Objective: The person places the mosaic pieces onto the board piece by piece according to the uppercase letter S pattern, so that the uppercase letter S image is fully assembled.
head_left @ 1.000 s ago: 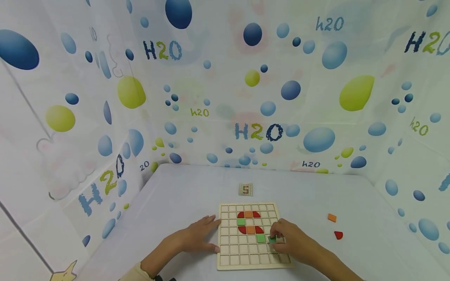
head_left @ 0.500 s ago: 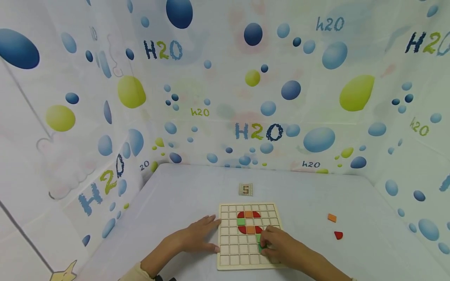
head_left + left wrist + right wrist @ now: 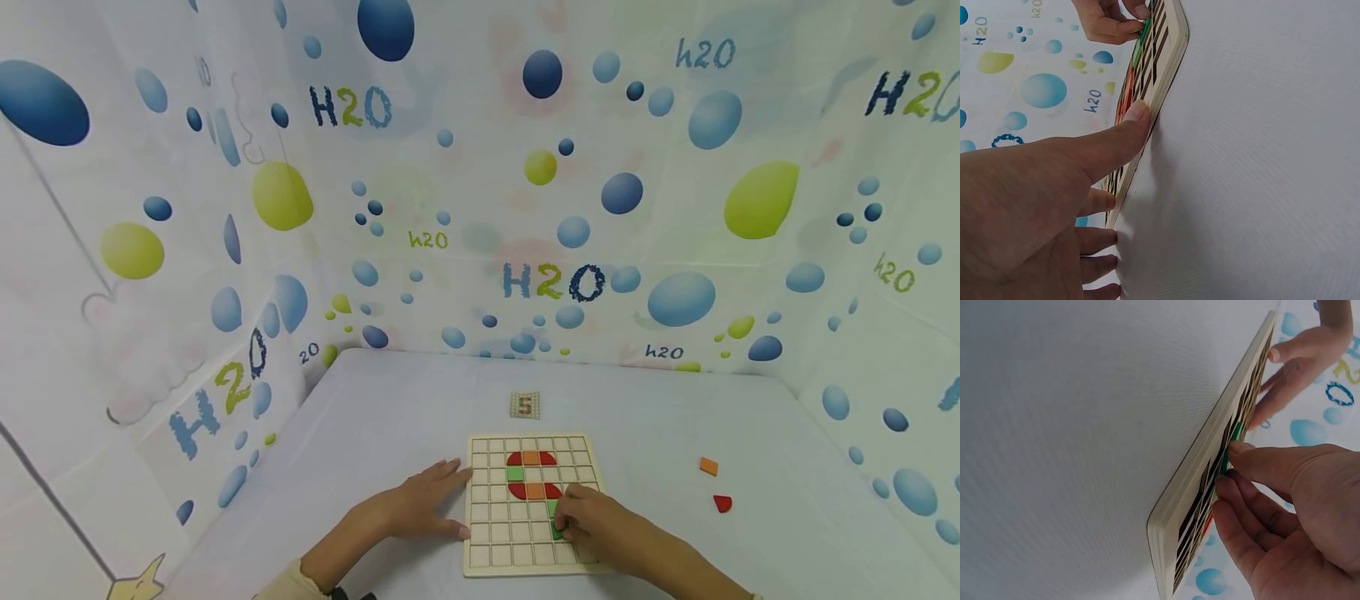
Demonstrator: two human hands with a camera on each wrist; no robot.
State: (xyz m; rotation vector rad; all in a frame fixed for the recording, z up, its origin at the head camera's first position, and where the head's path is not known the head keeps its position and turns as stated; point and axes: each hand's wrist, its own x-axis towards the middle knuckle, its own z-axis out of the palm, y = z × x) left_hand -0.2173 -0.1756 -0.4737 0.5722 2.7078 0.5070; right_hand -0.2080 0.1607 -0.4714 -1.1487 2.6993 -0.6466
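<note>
A square wooden grid board (image 3: pixel 489 533) lies on the table with several red, orange and green tiles set in its cells. My right hand (image 3: pixel 602 518) bends over its right part, thumb and fingertips pinching a dark green tile (image 3: pixel 1236 431) at a cell below a lighter green tile (image 3: pixel 552 507). Those fingers partly cover both tiles. My left hand (image 3: pixel 423 502) rests beside the board's left edge with fingers extended. Its thumb touches the rim in the left wrist view.
Behind the board lies a small card (image 3: pixel 524 405) printed with a grid and an S-like figure. To the right, an orange tile (image 3: pixel 708 466) and a red rounded tile (image 3: pixel 722 503) lie loose on the white tablecloth (image 3: pixel 420 400). A patterned curtain surrounds the table.
My right hand has carried the dark green tile leftward and slightly nearer, to the cell under the lighter green tile. It has barely moved in the last half second. My left hand has stayed still.
</note>
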